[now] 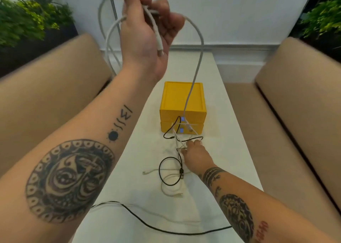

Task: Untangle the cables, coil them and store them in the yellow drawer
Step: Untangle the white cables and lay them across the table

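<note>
White cable (pixel 199 65) held high in left hand (pixel 147 32), right hand (pixel 197 154) pinching tangle (pixel 180 161)

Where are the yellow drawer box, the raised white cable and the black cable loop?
yellow drawer box (pixel 181 97): head view, top face.
white cable (pixel 199 63): head view, hanging stretch.
black cable (pixel 159 170): head view, loop's left edge.
</note>
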Motion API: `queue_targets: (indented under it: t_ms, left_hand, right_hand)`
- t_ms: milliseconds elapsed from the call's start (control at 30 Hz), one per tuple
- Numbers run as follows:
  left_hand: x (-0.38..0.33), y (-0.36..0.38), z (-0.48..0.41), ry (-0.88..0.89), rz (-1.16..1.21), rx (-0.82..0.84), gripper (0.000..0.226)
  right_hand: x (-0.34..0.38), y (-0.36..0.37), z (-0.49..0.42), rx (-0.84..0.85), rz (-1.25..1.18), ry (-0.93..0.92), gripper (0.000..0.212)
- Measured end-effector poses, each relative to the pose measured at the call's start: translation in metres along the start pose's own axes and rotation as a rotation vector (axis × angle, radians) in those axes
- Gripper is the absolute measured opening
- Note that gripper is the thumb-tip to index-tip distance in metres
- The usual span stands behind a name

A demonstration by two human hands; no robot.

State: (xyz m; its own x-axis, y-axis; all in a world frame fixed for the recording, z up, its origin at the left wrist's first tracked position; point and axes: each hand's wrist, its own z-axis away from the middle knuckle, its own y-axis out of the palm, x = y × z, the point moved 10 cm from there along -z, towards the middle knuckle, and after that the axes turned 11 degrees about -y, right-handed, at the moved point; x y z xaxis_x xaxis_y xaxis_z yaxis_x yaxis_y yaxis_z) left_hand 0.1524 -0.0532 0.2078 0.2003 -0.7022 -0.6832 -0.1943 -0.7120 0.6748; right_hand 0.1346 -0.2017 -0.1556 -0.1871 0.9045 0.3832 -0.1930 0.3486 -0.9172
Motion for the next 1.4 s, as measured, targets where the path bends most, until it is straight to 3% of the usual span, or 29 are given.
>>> queue_targets:
  t_ms: [233, 367, 400, 433, 533, 633, 800, 900, 1033, 1167, 1300, 1400]
  left_hand:
    - [-0.008, 0.005, 0.008, -0.021, 0.072, 0.031, 0.043]
    - [0.000, 0.005, 0.028, -0.085, 0.051, 0.013, 0.044]
    - [0.000, 0.009, 0.034, -0.092, 0.040, 0.026, 0.044]
    - [-0.001, 0.014, 0.040, -0.094, 0.026, 0.045, 0.044]
    - [-0.008, 0.036, 0.059, -0.096, -0.045, 0.143, 0.045]
    - [-0.008, 0.058, 0.084, -0.124, -0.171, 0.253, 0.042]
    - [-0.007, 0.043, 0.108, -0.155, -0.210, 0.184, 0.039]
    - [-0.007, 0.015, 0.112, -0.163, -0.262, 0.061, 0.039]
    - [0.024, -0.037, 0.127, -0.401, -0.420, -0.082, 0.035]
    - [0.063, -0.074, 0.151, -0.711, -0.283, -0.130, 0.016]
    - [0.086, -0.097, 0.183, -1.019, -0.441, -0.058, 0.026]
    - [0.084, -0.122, 0.195, -1.033, -0.649, 0.008, 0.027]
  right_hand:
    - [-0.021, -0.025, 0.007, 0.016, -0.293, 0.102, 0.052]
    - [-0.012, -0.071, 0.024, -0.222, -0.433, 0.076, 0.039]
    - [-0.005, -0.079, 0.032, -0.275, -0.574, 0.104, 0.030]
    - [0.008, -0.082, 0.041, -0.282, -0.792, 0.158, 0.039]
    - [0.078, -0.085, 0.059, -0.040, -1.565, 0.222, 0.094]
    - [0.115, -0.131, 0.067, 0.007, -1.831, 0.059, 0.110]
    - [0.142, -0.193, 0.095, 0.081, -1.740, -0.280, 0.098]
    - [0.147, -0.193, 0.111, 0.075, -1.652, -0.321, 0.071]
    - [0.139, -0.192, 0.119, -0.102, -1.567, -0.296, 0.037]
    - [0.120, -0.186, 0.122, -0.250, -1.291, -0.243, 0.024]
    - [0.083, -0.183, 0.130, -0.421, -1.212, -0.037, 0.018]
    - [0.050, -0.192, 0.142, -0.604, -1.258, 0.156, 0.016]
